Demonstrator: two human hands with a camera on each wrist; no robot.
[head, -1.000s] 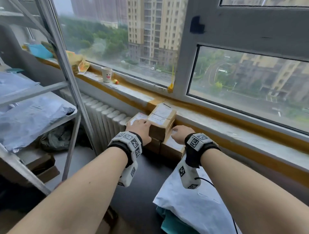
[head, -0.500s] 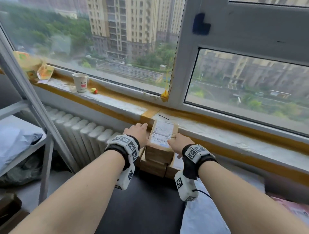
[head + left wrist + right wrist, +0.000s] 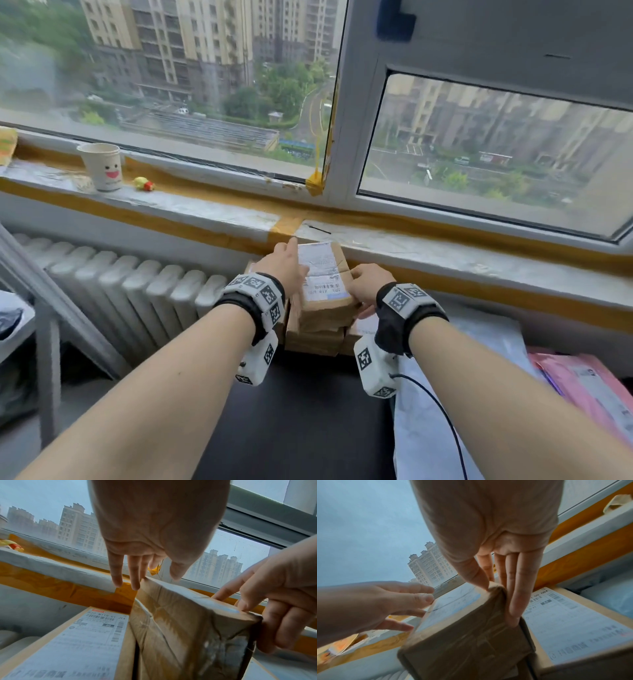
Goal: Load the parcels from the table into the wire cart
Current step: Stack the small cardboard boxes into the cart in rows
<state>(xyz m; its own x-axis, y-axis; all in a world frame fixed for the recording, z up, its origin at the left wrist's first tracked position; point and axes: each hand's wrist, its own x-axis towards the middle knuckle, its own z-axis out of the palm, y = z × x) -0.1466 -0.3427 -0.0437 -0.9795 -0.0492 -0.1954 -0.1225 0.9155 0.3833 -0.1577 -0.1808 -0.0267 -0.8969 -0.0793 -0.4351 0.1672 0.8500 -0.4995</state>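
While the top parcel sits on the stack at the table's far edge, the right hand pinches its near right corner and the left hand lies straight-fingered (holding nothing) along its left side; both should clamp opposite sides before lifting.

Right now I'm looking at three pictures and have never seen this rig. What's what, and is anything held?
No machine here: a person works with bare hands and wears three cameras. The head view looks forward and down over both arms; the white tagged blocks on the wrists are the wrist cameras, each looking along its own hand.

A stack of brown cardboard parcels sits on a dark table under the windowsill. The right hand pinches the near right corner of the top parcel, thumb on top, fingers down the side. The left hand has straight fingers at the parcel's left edge and grips nothing. A white mailer bag and a pink mailer bag lie to the right. A paper cup stands on the sill.
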